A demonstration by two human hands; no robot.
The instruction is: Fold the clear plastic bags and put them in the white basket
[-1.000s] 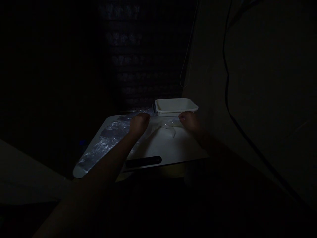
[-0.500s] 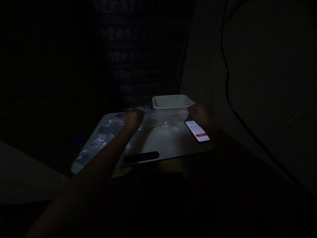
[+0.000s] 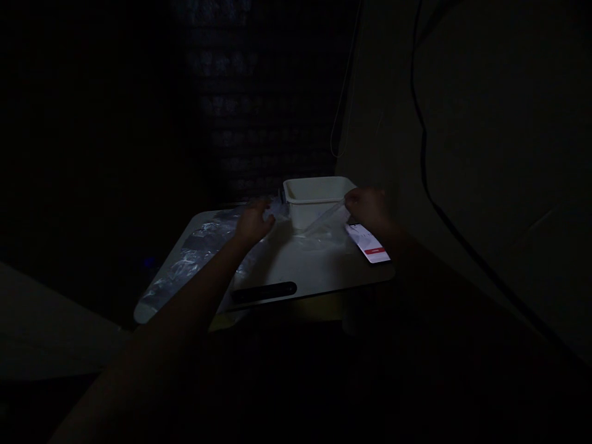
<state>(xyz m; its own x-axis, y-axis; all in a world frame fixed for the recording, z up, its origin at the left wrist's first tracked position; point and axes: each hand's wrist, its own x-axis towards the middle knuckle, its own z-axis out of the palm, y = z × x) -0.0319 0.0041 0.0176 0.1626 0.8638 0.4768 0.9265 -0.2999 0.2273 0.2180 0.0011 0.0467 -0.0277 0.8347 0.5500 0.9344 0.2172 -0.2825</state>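
Note:
My right hand (image 3: pixel 365 205) pinches the edge of a clear plastic bag (image 3: pixel 326 217), which hangs slanting down to the left in front of a white plastic tub (image 3: pixel 303 214). On the other side my left hand (image 3: pixel 254 223) is open, thumb and fingers apart, with nothing visible between them. It hovers by a spread of crinkled clear plastic bags (image 3: pixel 203 240) on the left of the small white table (image 3: pixel 287 265). Below my right hand lies a phone (image 3: pixel 375 251) with a lit screen, partly covered by that hand.
A black slot (image 3: pixel 264 292) runs along the table's near edge. The tub stands at the far edge. A dark cable (image 3: pixel 423 148) hangs down the wall on the right. Most of the room is too dark to make out.
The plastic stretched between both hands has been let go by my left hand, whose fingers opened. It now hangs from my right hand, and the tub's front shows.

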